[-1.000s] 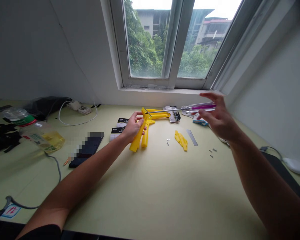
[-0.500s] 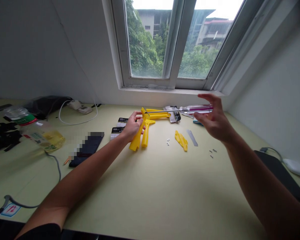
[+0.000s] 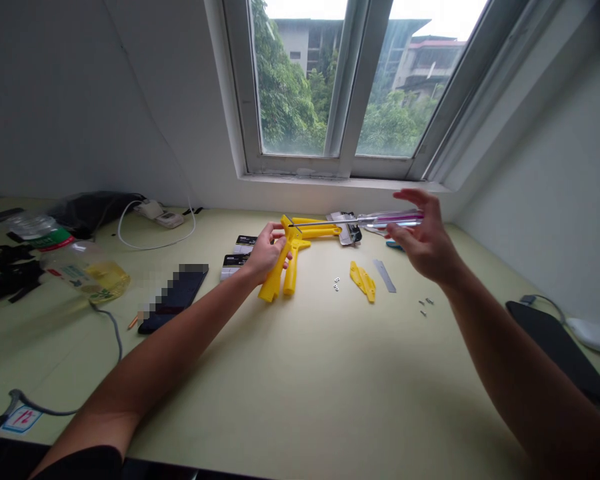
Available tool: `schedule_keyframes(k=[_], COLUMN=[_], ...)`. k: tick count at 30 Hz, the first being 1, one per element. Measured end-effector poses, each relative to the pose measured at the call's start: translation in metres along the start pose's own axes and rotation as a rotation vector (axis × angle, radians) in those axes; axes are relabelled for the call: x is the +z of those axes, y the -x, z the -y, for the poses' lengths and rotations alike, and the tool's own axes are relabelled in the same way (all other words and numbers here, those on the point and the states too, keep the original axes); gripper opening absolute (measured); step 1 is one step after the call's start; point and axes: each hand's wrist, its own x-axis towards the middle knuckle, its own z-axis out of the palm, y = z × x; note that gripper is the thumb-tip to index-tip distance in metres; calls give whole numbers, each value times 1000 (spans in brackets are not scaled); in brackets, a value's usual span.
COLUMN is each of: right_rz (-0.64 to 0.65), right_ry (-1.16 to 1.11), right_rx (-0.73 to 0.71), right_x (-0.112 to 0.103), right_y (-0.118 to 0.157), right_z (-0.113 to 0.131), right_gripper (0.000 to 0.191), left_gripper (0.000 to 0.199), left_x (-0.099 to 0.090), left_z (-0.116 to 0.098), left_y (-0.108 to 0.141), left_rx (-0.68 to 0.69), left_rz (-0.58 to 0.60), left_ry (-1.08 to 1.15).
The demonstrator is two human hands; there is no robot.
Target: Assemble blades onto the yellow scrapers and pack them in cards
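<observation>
My left hand is wrapped around a yellow plastic scraper handle, tilted with its head up. In my right hand is a screwdriver with a clear and purple grip. Its long shaft runs leftward, and the tip meets the head of the scraper; whether it sits in a screw is too small to see. Some of my right fingers are lifted off the grip. More yellow handles lie just behind and beside my left hand. A yellow cover plate and a grey blade rest on the table.
Small nuts and several screws lie loose on the table. Black-and-white packets sit behind my left wrist. A phone, a bottle and cables are at left, a dark flat device at right.
My right hand and the screwdriver grip have shifted slightly left. My left hand and the scraper handle stay in place.
</observation>
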Motion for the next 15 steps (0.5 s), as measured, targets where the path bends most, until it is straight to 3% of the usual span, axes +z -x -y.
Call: schedule_keyframes(k=[4, 8, 11, 15], right_rz=[-81, -8, -78, 42], right_ry=[42, -5, 17, -88], right_rx=[10, -14, 21, -15], right_x=[0, 0, -2, -3], right_y=[0, -1, -2, -2], right_z=[0, -1, -3, -2], right_gripper=[42, 54, 42, 65], left_gripper=[20, 17, 16, 16], left_x=[0, 0, 0, 0], left_z=[1, 0, -1, -2], left_y=[-1, 0, 1, 1], left_rx=[10, 35, 41, 42], left_rz=[-5, -1, 8, -1], left_ry=[-30, -73, -94, -90])
